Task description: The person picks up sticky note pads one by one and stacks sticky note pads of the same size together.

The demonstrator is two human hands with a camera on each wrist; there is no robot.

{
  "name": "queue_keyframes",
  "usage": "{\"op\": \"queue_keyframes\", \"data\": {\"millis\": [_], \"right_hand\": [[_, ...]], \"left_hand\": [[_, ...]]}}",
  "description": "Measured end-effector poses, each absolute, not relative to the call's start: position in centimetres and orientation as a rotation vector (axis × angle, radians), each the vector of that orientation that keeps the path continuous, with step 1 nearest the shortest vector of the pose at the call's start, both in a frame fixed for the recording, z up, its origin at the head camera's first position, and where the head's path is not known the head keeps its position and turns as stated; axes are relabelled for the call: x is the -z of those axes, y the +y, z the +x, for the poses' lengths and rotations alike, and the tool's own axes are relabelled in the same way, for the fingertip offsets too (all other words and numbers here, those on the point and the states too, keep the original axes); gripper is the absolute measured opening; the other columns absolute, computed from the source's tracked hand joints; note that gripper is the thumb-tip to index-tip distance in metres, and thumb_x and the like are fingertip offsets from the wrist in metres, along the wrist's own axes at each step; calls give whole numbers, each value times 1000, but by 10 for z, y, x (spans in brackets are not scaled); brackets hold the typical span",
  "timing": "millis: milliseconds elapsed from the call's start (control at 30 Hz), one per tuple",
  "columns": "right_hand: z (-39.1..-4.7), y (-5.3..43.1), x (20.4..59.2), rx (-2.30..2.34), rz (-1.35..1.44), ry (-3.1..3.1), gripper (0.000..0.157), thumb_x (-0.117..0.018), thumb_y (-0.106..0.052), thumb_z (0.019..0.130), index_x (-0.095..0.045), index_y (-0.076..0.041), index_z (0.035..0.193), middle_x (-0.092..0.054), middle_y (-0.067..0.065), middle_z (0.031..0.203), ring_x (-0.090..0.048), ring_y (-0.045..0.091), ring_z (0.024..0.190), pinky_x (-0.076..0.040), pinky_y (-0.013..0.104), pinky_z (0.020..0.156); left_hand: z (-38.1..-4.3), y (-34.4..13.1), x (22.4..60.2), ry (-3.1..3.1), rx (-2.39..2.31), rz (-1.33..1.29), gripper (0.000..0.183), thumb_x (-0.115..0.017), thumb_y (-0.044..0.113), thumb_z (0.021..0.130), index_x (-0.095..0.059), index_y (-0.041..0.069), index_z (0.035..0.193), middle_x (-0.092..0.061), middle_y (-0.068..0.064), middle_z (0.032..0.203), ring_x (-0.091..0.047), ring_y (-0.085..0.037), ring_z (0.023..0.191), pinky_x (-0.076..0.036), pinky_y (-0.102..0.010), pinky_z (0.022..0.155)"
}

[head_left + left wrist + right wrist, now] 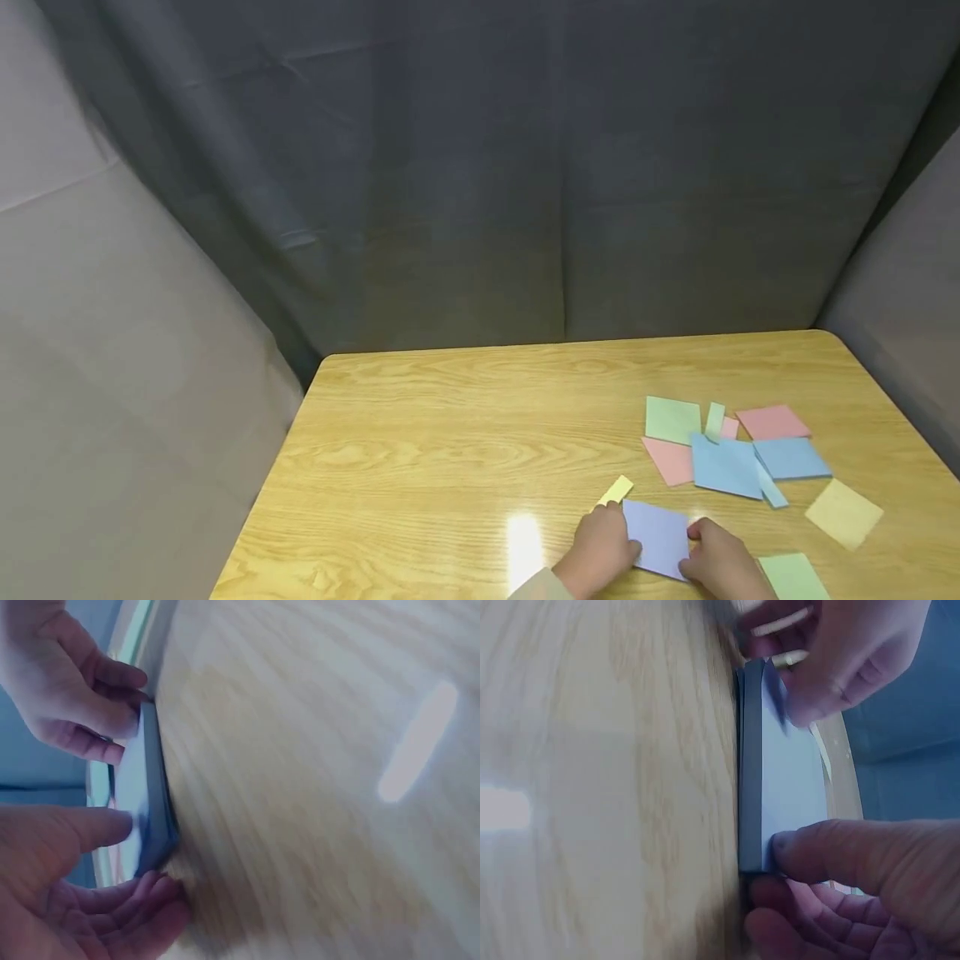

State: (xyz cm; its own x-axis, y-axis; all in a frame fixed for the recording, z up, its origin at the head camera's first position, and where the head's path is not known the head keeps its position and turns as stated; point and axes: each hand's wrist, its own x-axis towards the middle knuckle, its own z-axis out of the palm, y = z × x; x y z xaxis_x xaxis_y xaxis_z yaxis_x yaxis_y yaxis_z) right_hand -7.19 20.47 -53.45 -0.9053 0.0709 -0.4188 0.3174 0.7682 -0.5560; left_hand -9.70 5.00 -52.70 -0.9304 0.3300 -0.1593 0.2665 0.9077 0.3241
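Observation:
A purple sticky note pad (657, 537) lies low over the front of the table, one hand at each side. My left hand (603, 542) grips its left edge, thumb on top and fingers curled at the side. On the opposite edge, my right hand (722, 562) pinches the pad between thumb and fingers. The right wrist view shows the thick side of the pad (751, 772), with the top sheet lifting a little at the left hand's corner. Just beyond the left hand, a narrow yellow sticky strip (618, 488) sticks out, partly hidden by the fingers.
Behind and right of the hands lie blue pads (726, 468), pink pads (774, 422), a green pad (672, 419) and narrow strips, some overlapping. A yellow note (845, 513) is farther right, and another green pad (795, 577) sits beside the right hand. Dark cloth (465, 183) hangs behind the table.

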Motion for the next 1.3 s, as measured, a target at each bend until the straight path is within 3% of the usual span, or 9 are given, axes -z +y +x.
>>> {"op": "queue_keyframes", "data": {"millis": [133,267,400,533,733,1067,1300], "right_hand": [[-75,198,534,951,277,2603,36,-66,-2,65,-49,14,93,-47,4,67,-45,18,61,-39,32,57],[-79,192,533,964,271,2611,35,-66,-2,65,-49,14,92,-47,4,67,-45,18,60,-39,33,57],[-81,185,529,981,275,2619,35,-65,-1,66,-50,13,94,-47,4,66,-44,18,60,-38,33,56],[-85,179,525,998,251,2633,36,-65,-1,66,-50,13,95,-46,4,66,-44,18,60,-38,32,55],[-91,165,527,1029,201,2608,36,-64,0,67,-49,12,97,-47,4,67,-44,17,60,-37,31,55],[-101,135,524,1052,108,2634,37,-63,5,64,-50,13,98,-47,3,65,-44,16,58,-37,29,53],[-107,117,527,1066,58,2637,37,-64,5,66,-51,14,100,-48,3,63,-45,15,55,-38,29,52]], "left_hand": [[-108,50,525,2929,-400,435,32,-65,30,76,-61,1,89,-54,-5,73,-54,-15,67,-44,-25,59],[-113,45,520,2915,-409,389,31,-66,28,75,-61,0,88,-54,-6,74,-56,-16,65,-45,-25,58],[-110,32,514,2822,-500,345,19,-68,19,71,-55,6,64,-47,1,55,-43,-9,45,-36,-21,41],[-108,21,510,2756,-603,319,30,-70,11,65,-44,12,51,-35,6,42,-28,-6,35,-24,-18,33],[-111,5,512,2783,-620,323,22,-72,8,63,-52,9,54,-42,4,45,-33,-7,37,-28,-19,35],[-115,-23,510,2801,-707,131,30,-66,5,66,-42,10,50,-38,3,44,-32,-9,37,-26,-19,35],[-120,-38,510,2821,-736,49,13,-68,3,65,-56,-2,66,-48,-4,53,-43,-14,44,-36,-23,40]]}}
